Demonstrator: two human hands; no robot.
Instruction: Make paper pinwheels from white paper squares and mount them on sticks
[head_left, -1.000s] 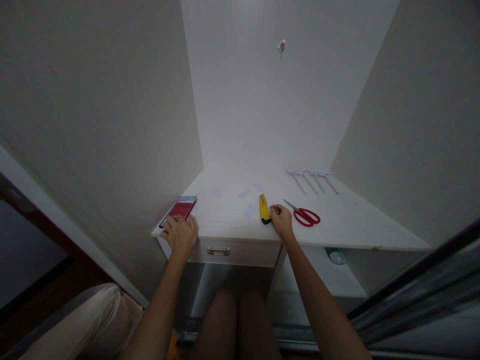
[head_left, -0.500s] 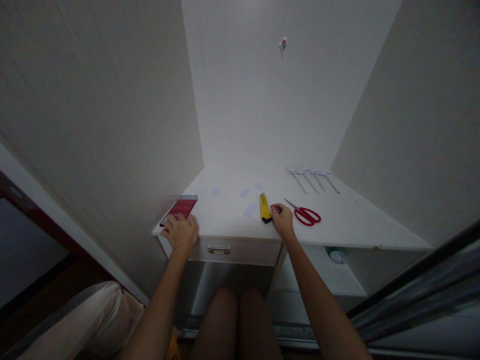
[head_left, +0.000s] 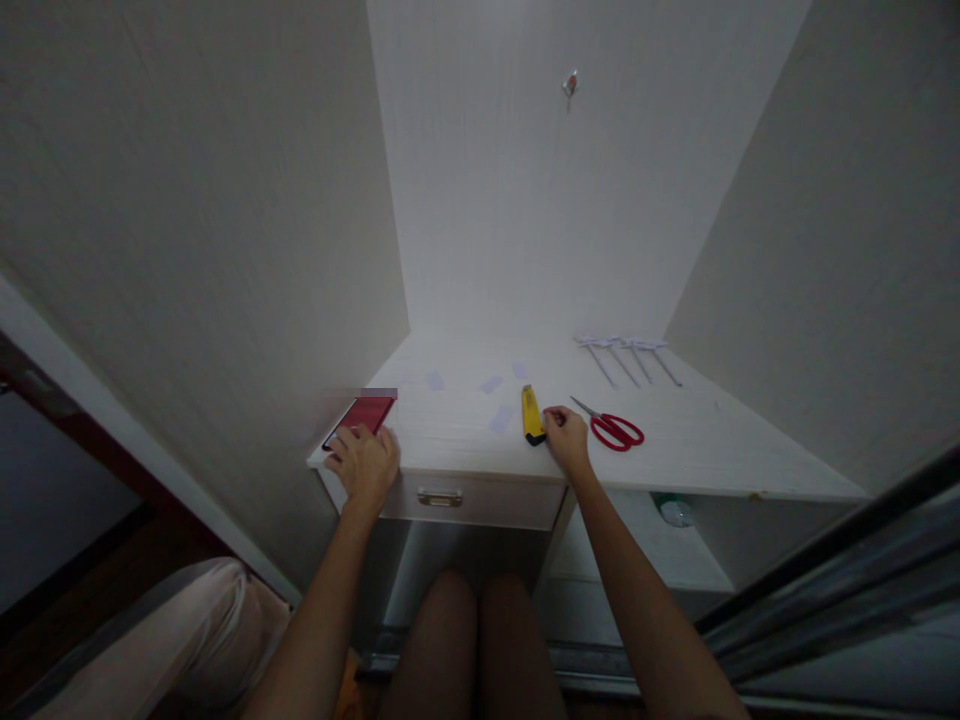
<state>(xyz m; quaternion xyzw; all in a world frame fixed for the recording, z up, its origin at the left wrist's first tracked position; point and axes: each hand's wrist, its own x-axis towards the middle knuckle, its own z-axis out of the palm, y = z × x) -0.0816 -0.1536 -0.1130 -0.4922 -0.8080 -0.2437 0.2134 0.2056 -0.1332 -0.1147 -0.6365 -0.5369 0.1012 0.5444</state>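
Note:
My left hand lies with its fingers spread over the near end of a flat, dark-edged red rectangle, which looks like a phone, at the left of the white shelf top. My right hand is closed in a pinch at the front of the shelf. What its fingertips hold, if anything, is too small to make out. Just left of those fingertips lies a yellow box cutter with a black end. Red-handled scissors rest to the right of my right hand, blades pointing away to the left.
Several thin metal rods with white tops lie at the back right. Pale small strips are scattered left of the cutter. Below are a drawer handle and a bottle. A small hook is on the back wall.
The whole view has shifted very slightly. Both hands and the objects on the shelf keep their places.

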